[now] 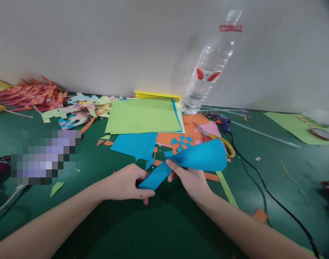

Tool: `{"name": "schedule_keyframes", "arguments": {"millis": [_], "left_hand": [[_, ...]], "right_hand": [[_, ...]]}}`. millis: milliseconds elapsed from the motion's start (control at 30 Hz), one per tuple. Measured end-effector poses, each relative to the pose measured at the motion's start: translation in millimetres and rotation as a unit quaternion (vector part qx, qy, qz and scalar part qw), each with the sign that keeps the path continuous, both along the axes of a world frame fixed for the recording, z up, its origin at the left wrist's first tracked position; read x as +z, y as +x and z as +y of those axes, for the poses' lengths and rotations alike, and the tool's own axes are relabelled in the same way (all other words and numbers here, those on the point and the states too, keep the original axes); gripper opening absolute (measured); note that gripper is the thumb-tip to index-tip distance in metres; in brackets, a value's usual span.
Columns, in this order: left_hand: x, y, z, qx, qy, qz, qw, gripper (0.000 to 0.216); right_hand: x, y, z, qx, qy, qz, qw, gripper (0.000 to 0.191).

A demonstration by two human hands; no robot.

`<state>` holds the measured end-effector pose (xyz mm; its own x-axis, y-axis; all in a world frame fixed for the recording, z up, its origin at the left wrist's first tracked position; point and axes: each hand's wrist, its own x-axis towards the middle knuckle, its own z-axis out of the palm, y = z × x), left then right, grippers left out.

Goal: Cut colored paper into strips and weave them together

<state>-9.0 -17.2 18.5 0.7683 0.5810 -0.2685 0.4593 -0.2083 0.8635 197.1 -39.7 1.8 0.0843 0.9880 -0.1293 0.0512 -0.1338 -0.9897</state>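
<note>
A sheet of blue paper [204, 156] is lying between two hands in the lower centre of the frame, its right part curving into a loose, open roll. The left hand [121, 187] is pinching the flat, narrow end, its fingers [144, 194] closing around both edges; the right hand [192, 181] is pressing a thumb on the bend, its other fingers supporting from beneath.

If that thumb were slipping, the curl would probably be springing open and the bend setting askew. The roll is hanging over the yellow-handled scissors [202, 131], so a careless sweep could be snagging the paper or nudging the checkered piece [183, 143]. The right forearm is reaching close to the black cord [257, 172]; catching it could be dragging the glue gun [225, 124] across the worktop [121, 230].

At upper right, a clear bottle [207, 74] is standing near the wall, seemingly holding a little clear liquid at its base; a bump could be toppling it onto the stacked sheets [142, 115].
</note>
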Motion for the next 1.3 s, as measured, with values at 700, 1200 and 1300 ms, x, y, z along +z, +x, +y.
{"name": "schedule_keyframes", "arguments": {"millis": [700,1200,1300], "left_hand": [[-4.1,7.0,-2.6,0.063,-0.03,0.017,0.997,0.037],[3.0,0.5,3.8,0.031,-0.021,0.038,0.999,0.039],[4.0,-0.5,5.0,0.033,-0.01,0.053,0.998,0.041]], "right_hand": [[-1.8,3.8,0.2,0.028,0.036,-0.086,0.995,0.028],[2.5,1.4,-0.2,-0.006,0.074,0.004,0.997,0.026],[3.2,3.3,1.1,-0.006,0.074,-0.014,0.997,0.027]]}}
